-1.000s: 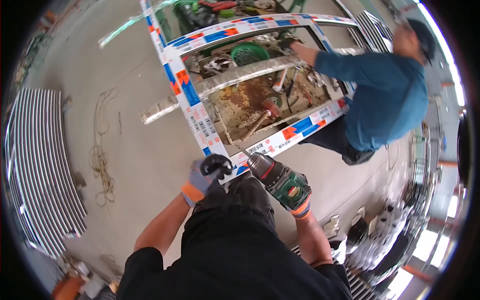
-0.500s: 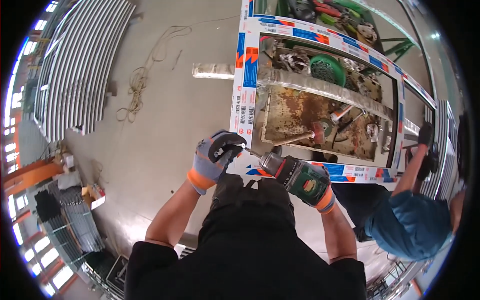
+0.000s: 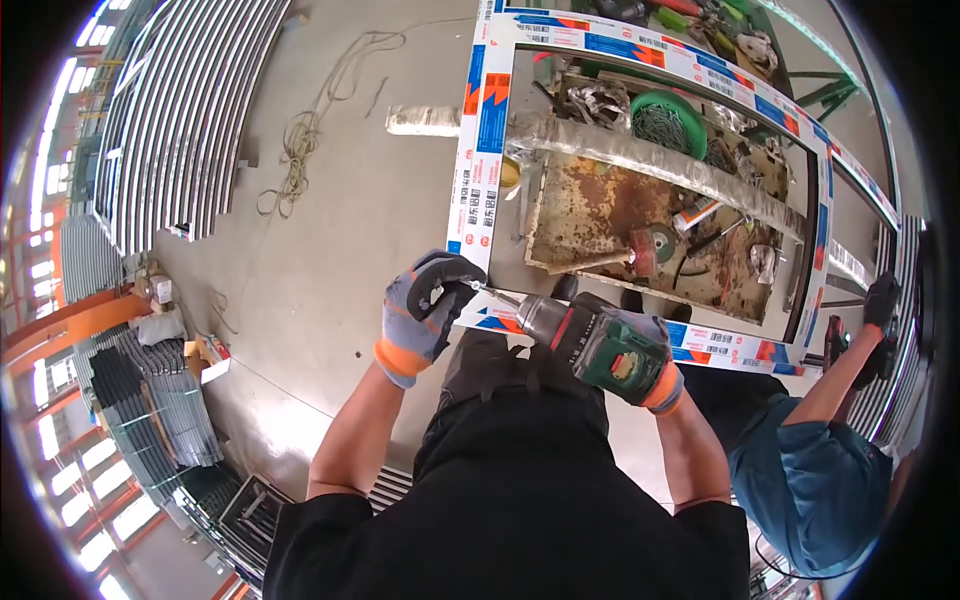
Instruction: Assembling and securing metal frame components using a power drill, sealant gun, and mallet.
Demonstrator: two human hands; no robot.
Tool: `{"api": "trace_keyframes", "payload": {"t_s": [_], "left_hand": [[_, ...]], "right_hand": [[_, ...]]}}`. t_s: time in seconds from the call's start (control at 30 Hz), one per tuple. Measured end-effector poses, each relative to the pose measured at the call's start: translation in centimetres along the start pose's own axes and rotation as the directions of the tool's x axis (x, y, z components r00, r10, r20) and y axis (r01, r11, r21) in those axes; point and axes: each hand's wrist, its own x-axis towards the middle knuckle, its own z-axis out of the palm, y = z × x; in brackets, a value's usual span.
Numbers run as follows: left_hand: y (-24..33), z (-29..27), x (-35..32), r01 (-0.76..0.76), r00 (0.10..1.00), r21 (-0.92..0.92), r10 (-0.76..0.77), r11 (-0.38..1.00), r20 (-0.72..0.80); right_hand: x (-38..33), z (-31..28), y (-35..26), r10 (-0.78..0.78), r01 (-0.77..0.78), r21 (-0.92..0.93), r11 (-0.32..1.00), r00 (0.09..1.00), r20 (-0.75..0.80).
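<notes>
My left hand point(image 3: 430, 305), in a grey, black and orange glove, pinches a small shiny screw point(image 3: 476, 286) over the near-left corner of a window frame point(image 3: 482, 190). White film with blue and orange print covers the frame. In my gloved right hand point(image 3: 662, 365) is a green and black cordless drill point(image 3: 615, 352), gripped from behind and lying nearly level. Its thin bit point(image 3: 503, 297) points left at the screw; whether they touch is too small to tell. The handle is mostly hidden under the drill body.
Beneath the frame, a rusty tray point(image 3: 590, 200) holds a mallet point(image 3: 640, 255) and a green bowl of screws point(image 3: 665, 125). A wrapped bar point(image 3: 640, 165) crosses below. At right, a co-worker point(image 3: 815, 470) reaches toward the frame. Rope point(image 3: 295, 160) and stacked profiles point(image 3: 185, 120) lie left.
The drill has turned a little more level, its back end rising. My left hand keeps its pinch near the corner. The co-worker's gloved hand has shifted, and a red-black tool now shows beside it.
</notes>
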Motion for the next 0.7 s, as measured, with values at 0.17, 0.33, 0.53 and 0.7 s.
{"api": "trace_keyframes", "payload": {"t_s": [0.17,0.33,0.53,0.7], "left_hand": [[0.9,-1.0,1.4,-0.176,0.971,0.269,0.122,0.947,0.207],[0.2,-1.4,2.5,-0.208,0.943,0.323,0.101,0.923,0.317],[-1.2,-1.0,5.1,-0.468,0.879,0.552,0.298,0.690,0.373],[-1.1,0.3,7.1,-0.590,0.798,0.625,0.489,0.511,0.352]], "right_hand": [[-0.4,-0.3,1.7,-0.155,0.155,-0.006,0.988,0.988,0.018],[0.3,-0.8,3.5,-0.086,0.087,-0.007,0.996,0.992,0.095],[1.6,0.4,5.9,0.003,0.011,0.191,0.981,0.997,-0.073],[3.1,-0.7,8.5,-0.067,0.068,0.005,0.998,0.994,-0.088]]}}
